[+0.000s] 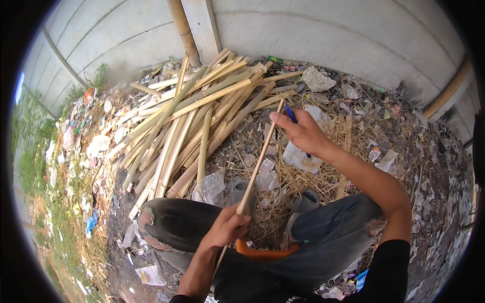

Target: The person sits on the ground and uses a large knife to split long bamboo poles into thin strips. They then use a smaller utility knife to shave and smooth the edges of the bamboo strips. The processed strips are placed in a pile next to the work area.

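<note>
A long, thin bamboo strip slants up and away across my lap. My left hand is closed round its lower part, above my knees. Farther forward and to the right, my right hand grips a slim blue pen. Its tip points up beside the strip's far end; whether it touches the strip I cannot tell. The pen's other end pokes out below that hand. My right thumb lies close to the strip.
A heap of split bamboo pieces lies ahead to the left, against a grey panel wall. A bamboo pole leans there. A rock, dry straw and scattered litter cover the ground. Something orange shows between my legs.
</note>
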A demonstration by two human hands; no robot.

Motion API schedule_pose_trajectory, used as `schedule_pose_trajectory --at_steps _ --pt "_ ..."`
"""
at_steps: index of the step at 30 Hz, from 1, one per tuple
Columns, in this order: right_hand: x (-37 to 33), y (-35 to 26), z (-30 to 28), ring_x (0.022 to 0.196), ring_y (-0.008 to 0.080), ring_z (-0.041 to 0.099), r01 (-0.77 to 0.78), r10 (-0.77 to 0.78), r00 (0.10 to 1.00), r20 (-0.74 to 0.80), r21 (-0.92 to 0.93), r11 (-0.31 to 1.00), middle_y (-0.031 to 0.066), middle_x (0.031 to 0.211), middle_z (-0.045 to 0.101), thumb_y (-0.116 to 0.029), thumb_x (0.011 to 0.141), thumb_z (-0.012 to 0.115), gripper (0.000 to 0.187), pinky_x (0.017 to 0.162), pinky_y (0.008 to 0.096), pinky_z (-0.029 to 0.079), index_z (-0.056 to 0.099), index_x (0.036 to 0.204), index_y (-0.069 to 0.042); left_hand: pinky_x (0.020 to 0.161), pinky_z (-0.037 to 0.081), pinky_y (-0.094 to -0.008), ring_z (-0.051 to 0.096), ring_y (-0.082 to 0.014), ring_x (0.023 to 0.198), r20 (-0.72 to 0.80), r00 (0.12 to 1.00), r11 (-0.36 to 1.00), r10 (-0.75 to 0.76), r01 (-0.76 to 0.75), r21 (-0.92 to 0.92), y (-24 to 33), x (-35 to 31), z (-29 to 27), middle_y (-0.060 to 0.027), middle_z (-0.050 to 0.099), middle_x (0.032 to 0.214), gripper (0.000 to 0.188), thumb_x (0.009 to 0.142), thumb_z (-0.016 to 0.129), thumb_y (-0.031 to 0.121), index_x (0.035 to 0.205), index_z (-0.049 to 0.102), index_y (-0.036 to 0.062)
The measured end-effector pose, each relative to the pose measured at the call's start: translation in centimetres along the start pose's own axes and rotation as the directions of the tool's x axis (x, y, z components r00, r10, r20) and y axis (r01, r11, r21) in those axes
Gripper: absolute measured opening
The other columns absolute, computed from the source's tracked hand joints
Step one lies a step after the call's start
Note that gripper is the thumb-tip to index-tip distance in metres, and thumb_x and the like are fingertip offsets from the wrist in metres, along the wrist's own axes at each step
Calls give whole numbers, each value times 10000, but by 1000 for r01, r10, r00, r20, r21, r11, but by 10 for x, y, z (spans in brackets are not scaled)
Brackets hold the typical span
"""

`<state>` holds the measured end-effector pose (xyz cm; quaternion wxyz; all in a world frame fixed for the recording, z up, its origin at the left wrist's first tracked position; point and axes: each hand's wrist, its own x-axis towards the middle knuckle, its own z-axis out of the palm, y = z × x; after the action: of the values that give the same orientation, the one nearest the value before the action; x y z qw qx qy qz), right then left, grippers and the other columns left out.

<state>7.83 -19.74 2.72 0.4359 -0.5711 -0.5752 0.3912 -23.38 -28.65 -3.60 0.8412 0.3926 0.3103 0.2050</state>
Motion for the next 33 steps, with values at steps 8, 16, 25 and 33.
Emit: schedule_pose_trajectory --at_steps 8,16,25,33 --pt "-53 -15 87 600 237 544 184 -121 923 366 -143 973 114 638 572 -577 898 727 606 588 394 444 616 770 6 403 278 -240 363 -60 434 -127 989 998 70 -69 11 12 7 2 47 413 603 86 949 550 138 976 509 68" --pt "-38 -10 85 568 192 516 28 -13 950 311 -42 999 95 592 561 -393 935 697 429 571 392 429 650 783 5 408 247 -225 333 -48 442 -132 988 997 79 -76 32 15 4 8 48 386 608 214 936 605 130 1112 525 37" --pt "-16 0 57 556 137 470 91 -80 986 148 -64 994 42 564 516 -363 948 677 441 534 372 394 610 713 4 460 431 -227 486 -91 493 -113 984 989 141 -134 61 18 5 21 -12 552 752 523 1044 574 153 1521 381 56" --pt "-40 -8 69 572 141 520 151 -77 961 266 -268 951 32 600 527 -609 858 766 631 527 346 423 632 759 -1 477 444 -231 556 -98 526 -149 972 964 180 -145 221 20 7 17 -58 656 804 611 1038 602 127 1584 333 78"
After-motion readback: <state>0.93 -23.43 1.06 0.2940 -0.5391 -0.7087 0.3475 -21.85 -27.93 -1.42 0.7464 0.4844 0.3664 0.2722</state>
